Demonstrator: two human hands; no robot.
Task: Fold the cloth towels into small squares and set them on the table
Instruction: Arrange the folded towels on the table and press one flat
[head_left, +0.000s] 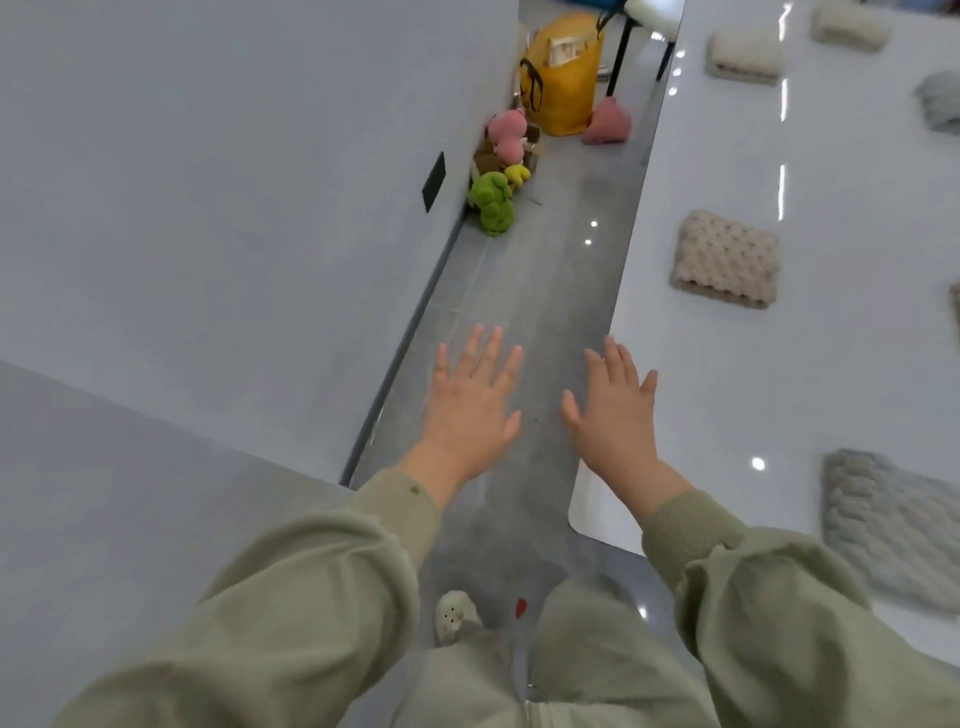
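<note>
Both hands are empty, fingers straight and spread. The left hand (470, 410) is over the grey floor (545, 291), the right hand (613, 415) over the bench (727, 395) at its left edge, near the front corner. Folded towels lie apart on the bench: a beige towel (726, 259) by the left edge, a grey towel (893, 530) nearer the front and a cream towel (744, 56) farther back. Print inside the yellow bag (563, 88) on the floor is too blurred to read.

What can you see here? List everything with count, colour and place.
beige towels: three, beige, folded on the table
grey towels: two, grey, folded, table's right side
table: one, white, on the right
bag: one, yellow, far floor
bundle: one, pink, beside the bag
plush toys: at least three, pink, yellow, green, floor by the wall
slipper: one, white, floor below the hands
left hand: one, open, over the floor
right hand: one, open, at the table's edge
</note>
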